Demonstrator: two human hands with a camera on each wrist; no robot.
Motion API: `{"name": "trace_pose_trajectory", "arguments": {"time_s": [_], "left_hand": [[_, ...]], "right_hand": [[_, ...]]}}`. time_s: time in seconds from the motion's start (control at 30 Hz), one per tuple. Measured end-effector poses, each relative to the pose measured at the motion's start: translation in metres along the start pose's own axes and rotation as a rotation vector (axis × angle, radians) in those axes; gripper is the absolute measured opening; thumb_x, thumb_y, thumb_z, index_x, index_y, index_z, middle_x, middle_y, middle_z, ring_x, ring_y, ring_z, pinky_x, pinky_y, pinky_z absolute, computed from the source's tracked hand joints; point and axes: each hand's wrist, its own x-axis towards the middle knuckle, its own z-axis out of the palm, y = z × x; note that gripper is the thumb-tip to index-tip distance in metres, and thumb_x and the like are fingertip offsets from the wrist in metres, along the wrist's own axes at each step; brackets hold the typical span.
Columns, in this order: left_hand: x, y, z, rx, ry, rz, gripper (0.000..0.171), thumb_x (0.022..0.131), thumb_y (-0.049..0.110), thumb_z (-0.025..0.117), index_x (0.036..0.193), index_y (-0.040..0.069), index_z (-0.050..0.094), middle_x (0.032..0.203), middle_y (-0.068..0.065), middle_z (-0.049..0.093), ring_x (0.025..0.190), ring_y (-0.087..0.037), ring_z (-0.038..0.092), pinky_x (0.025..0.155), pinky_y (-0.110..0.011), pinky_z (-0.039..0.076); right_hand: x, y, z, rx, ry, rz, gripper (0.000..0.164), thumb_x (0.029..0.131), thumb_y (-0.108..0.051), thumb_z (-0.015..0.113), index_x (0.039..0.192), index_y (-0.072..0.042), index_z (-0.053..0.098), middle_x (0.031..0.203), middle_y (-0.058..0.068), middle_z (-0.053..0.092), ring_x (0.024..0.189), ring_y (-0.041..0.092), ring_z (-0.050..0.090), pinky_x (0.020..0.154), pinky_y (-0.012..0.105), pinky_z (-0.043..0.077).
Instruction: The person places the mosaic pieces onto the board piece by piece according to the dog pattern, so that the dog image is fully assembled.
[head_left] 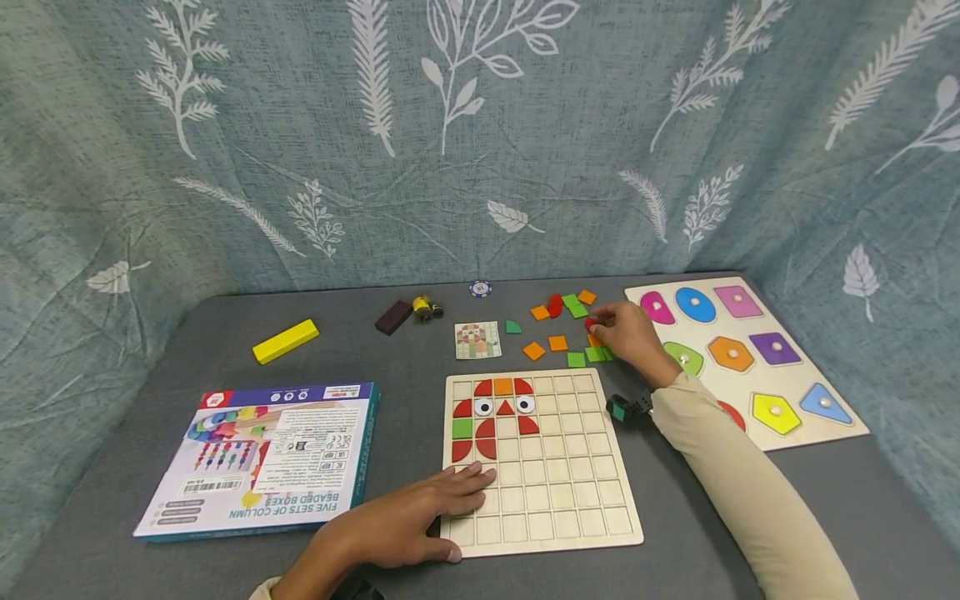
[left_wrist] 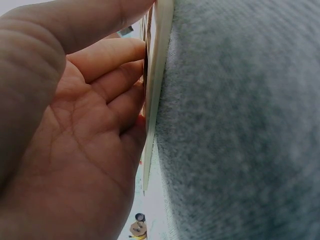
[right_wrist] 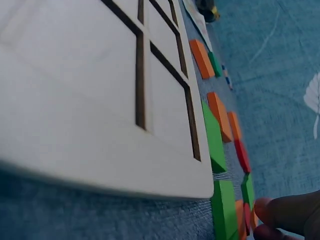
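In the head view, my left hand point(head_left: 408, 512) rests at the lower left corner of a wooden grid board point(head_left: 555, 500). Its fingers lie over the board's face, the thumb at the near edge; the left wrist view shows the palm beside the board edge. Red pieces, two eye pieces point(head_left: 483, 407), an orange square point(head_left: 502, 386) and a green square point(head_left: 462, 429) sit in the upper left cells. Beyond the board, my right hand point(head_left: 632, 337) pinches a red piece point(head_left: 590, 322) between thumb and fingertips, among loose orange and green tiles point(head_left: 576, 360).
A pattern card point(head_left: 477, 341) lies behind the board, near a green quarter-circle point(head_left: 513, 327) and a poker chip point(head_left: 481, 289). At right stands a shape puzzle board point(head_left: 806, 367); at left, a bead-set box point(head_left: 262, 458) and a yellow block point(head_left: 286, 341). A dark block point(head_left: 393, 317) lies farther back.
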Motion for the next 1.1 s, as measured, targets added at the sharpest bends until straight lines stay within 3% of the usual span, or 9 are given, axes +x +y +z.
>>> {"name": "trace_pose_trajectory", "arguments": {"time_s": [0.23,0.6,0.8,1.1], "left_hand": [[0.001,-0.001,0.000,-0.004,-0.006,-0.008,0.065,0.090,0.021,0.070,0.148,0.011,0.042,0.158,0.007,0.025,0.146,-0.019,0.014,0.114,-0.046,0.022],[0.002,-0.002,0.001,0.008,-0.010,0.001,0.064,0.090,0.021,0.070,0.147,0.010,0.043,0.158,0.006,0.025,0.146,-0.020,0.015,0.114,-0.046,0.022],[0.001,-0.002,0.001,-0.001,-0.009,0.000,0.065,0.090,0.020,0.071,0.148,0.010,0.042,0.158,0.006,0.025,0.146,-0.020,0.015,0.114,-0.045,0.022],[0.001,-0.001,0.000,-0.014,-0.007,-0.018,0.065,0.090,0.021,0.070,0.148,0.011,0.042,0.158,0.008,0.024,0.147,-0.018,0.013,0.114,-0.046,0.021]], "right_hand": [[0.006,0.001,0.007,-0.041,0.040,0.021,0.028,0.090,-0.007,0.069,0.112,0.009,0.068,0.104,0.023,0.068,0.096,0.035,0.064,0.083,0.047,0.050],[0.009,-0.002,0.010,-0.045,0.024,-0.060,0.025,0.084,0.005,0.068,0.108,0.009,0.070,0.096,0.022,0.068,0.076,0.029,0.059,0.065,0.038,0.048],[0.009,-0.003,0.009,-0.013,0.008,-0.041,0.018,0.088,0.001,0.067,0.106,0.007,0.070,0.095,0.020,0.069,0.083,0.030,0.063,0.072,0.040,0.051],[0.005,-0.010,0.004,0.001,0.015,-0.143,0.019,0.091,0.000,0.064,0.107,0.008,0.070,0.106,0.022,0.067,0.091,0.033,0.063,0.079,0.046,0.051]]}}
